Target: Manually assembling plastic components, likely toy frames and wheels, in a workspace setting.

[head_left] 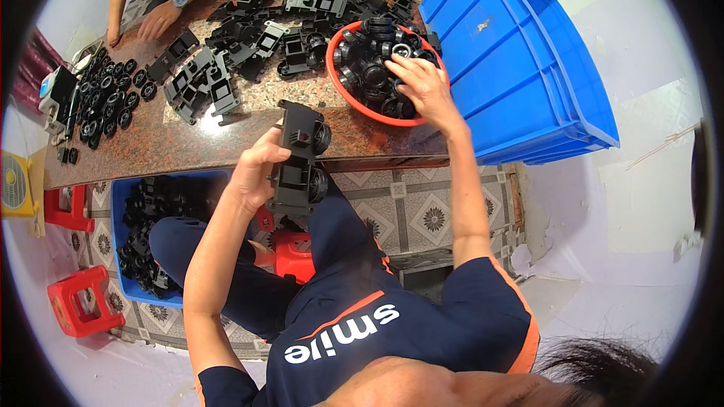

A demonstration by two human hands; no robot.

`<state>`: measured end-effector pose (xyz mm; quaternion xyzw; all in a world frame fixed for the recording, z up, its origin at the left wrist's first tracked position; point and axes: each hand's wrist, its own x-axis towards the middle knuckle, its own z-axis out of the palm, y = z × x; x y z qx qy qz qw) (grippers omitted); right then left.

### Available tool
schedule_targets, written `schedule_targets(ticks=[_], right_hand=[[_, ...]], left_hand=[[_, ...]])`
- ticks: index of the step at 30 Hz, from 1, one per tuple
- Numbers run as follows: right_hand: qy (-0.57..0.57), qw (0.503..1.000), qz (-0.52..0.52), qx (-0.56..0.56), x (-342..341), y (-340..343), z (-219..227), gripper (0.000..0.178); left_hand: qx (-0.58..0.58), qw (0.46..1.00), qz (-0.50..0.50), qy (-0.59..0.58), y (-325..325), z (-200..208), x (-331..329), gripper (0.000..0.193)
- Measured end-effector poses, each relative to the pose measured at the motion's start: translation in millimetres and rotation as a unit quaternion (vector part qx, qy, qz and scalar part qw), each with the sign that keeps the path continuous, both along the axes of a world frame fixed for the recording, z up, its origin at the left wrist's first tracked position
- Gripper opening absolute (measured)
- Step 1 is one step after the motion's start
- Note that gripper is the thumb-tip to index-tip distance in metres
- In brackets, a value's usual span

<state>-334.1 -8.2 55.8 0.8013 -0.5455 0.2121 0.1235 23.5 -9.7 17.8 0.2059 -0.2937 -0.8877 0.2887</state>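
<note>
My left hand (pixel 256 169) is closed on a black plastic toy-car chassis (pixel 294 169), held up in front of the table's near edge. Two black wheels (pixel 320 138) sit along its right side. At the right, my right hand (pixel 424 90) reaches over the rim of a red basin (pixel 337 83) heaped with black toy wheels (pixel 373 73). Its fingers are stretched out and apart, touching the pile beside a wheel with a pale rim (pixel 401 50). The undersides of those fingertips are hidden.
Black and grey chassis parts (pixel 204 79) cover the stone-topped table (pixel 264 105), with loose wheels (pixel 113 94) at its left. A large blue crate (pixel 513 60) stands right of the basin. Below sit a filled blue bin (pixel 117 211) and red stools (pixel 83 301). Across the table is another person's hand (pixel 160 19).
</note>
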Motion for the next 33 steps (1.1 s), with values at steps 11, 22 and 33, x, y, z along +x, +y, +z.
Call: schedule_targets(ticks=[11,22,33], right_hand=[[-0.219,0.976,0.013,0.016,2.5,-6.2,-8.1,0.025],[-0.664,0.698,0.13,0.235,158.1,18.9,-12.3,0.022],[-0.572,0.77,0.059,0.276,158.3,12.3,-33.1,0.043]], left_hand=[[-0.043,0.996,0.072,0.011,5.7,-4.2,-23.8,0.076],[-0.201,0.945,0.173,-0.194,12.2,-10.8,-34.3,0.097],[-0.379,0.828,0.259,-0.322,9.1,-27.1,-29.4,0.109]])
